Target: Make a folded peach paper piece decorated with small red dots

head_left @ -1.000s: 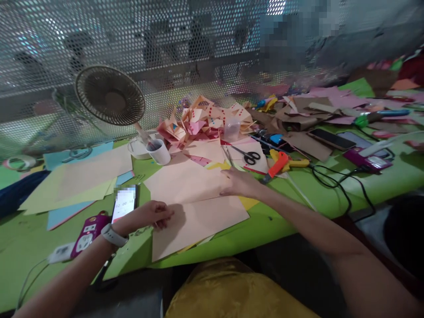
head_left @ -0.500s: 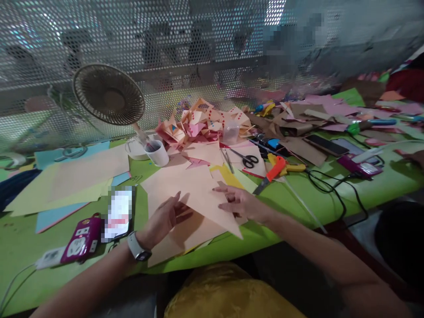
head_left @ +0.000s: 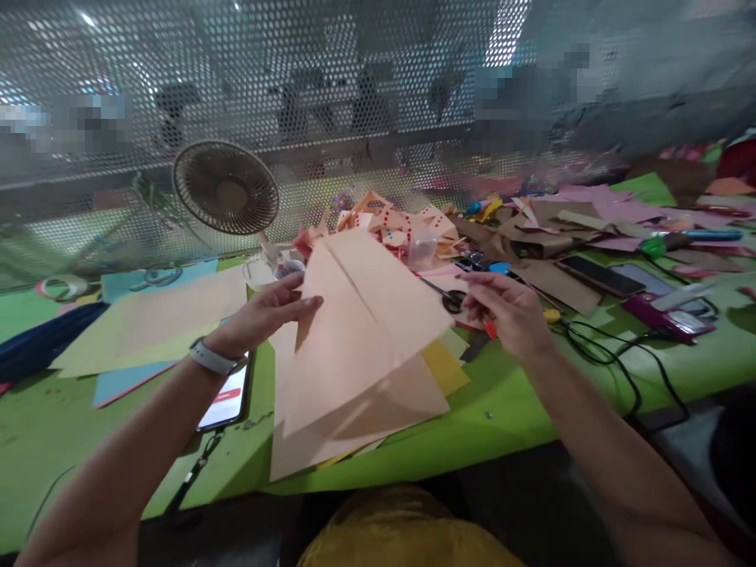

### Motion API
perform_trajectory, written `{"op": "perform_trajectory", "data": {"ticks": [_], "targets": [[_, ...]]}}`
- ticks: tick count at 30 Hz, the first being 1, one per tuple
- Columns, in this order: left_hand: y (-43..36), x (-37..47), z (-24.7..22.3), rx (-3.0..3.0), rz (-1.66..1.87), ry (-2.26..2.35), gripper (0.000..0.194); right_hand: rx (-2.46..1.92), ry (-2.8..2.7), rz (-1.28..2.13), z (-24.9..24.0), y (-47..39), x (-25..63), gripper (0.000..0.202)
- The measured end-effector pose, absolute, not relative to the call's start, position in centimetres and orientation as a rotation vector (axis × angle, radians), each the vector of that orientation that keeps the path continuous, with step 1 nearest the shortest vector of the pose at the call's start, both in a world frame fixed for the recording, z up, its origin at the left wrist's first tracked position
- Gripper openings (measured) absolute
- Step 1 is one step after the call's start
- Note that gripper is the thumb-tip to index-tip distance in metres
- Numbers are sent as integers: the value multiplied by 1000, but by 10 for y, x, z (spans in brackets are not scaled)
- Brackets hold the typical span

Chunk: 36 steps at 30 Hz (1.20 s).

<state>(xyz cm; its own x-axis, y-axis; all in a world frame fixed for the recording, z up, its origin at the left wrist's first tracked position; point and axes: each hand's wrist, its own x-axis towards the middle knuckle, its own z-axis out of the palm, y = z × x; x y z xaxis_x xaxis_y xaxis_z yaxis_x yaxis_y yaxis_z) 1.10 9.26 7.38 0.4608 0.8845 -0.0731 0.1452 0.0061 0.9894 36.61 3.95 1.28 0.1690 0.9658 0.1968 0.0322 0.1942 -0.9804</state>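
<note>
A creased sheet of peach paper (head_left: 372, 331) is raised at a tilt in front of me. My left hand (head_left: 268, 311) grips its left edge, thumb on the near face and fingers behind. To the right of the sheet, my right hand (head_left: 508, 311) hovers with half-curled fingers slightly apart, and nothing shows between them. Just beyond its fingertips are the black-handled scissors (head_left: 453, 300). That hand covers most of an orange utility knife (head_left: 490, 329). Under the raised sheet lie more peach paper (head_left: 407, 402) and a yellow sheet (head_left: 446, 366).
A fan (head_left: 227, 189) and a white cup (head_left: 290, 268) stand at the back left. Folded peach paper pieces (head_left: 390, 224) are heaped behind the sheet. A lit phone (head_left: 227, 398) lies by my left forearm. Cables (head_left: 614, 362), a dark phone (head_left: 599, 274) and brown scraps (head_left: 549, 236) lie right.
The peach sheet has been lifted from the pile and tilted up. My left hand has moved up and left and now grips its edge. My right hand has left the paper, moving right toward the scissors.
</note>
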Motion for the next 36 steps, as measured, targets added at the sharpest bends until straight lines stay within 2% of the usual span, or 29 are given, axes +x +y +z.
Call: {"op": "perform_trajectory", "data": {"ticks": [4, 7, 10, 14, 22, 27, 29, 32, 34, 36], "targets": [[111, 27, 77, 1620, 319, 981, 24, -1102, -1290, 821, 20, 59, 365, 43], [126, 49, 70, 1723, 93, 953, 13, -1047, -1544, 1089, 24, 71, 350, 55], [137, 70, 64, 1874, -31, 903, 24, -1084, -1752, 1409, 18, 80, 330, 58], [147, 82, 62, 2155, -122, 865, 38, -1233, -1695, 1464, -3, 80, 320, 46], [174, 50, 55, 2411, 3, 941, 26, -1397, -1362, 1337, -41, 66, 352, 40], [185, 20, 53, 2746, 303, 1400, 22, -1435, -1153, 1419, -54, 67, 349, 40], [177, 12, 47, 2790, 455, 1518, 30, -1434, -1057, 1453, -57, 69, 344, 40], [145, 12, 28, 2851, 717, 1276, 33, -1408, -981, 1463, -60, 72, 334, 38], [116, 17, 12, 2859, 748, 1003, 32, -1394, -973, 1469, -63, 73, 328, 36], [89, 19, -4, 2823, 715, 929, 29, -1384, -978, 1470, -64, 74, 324, 35]]}}
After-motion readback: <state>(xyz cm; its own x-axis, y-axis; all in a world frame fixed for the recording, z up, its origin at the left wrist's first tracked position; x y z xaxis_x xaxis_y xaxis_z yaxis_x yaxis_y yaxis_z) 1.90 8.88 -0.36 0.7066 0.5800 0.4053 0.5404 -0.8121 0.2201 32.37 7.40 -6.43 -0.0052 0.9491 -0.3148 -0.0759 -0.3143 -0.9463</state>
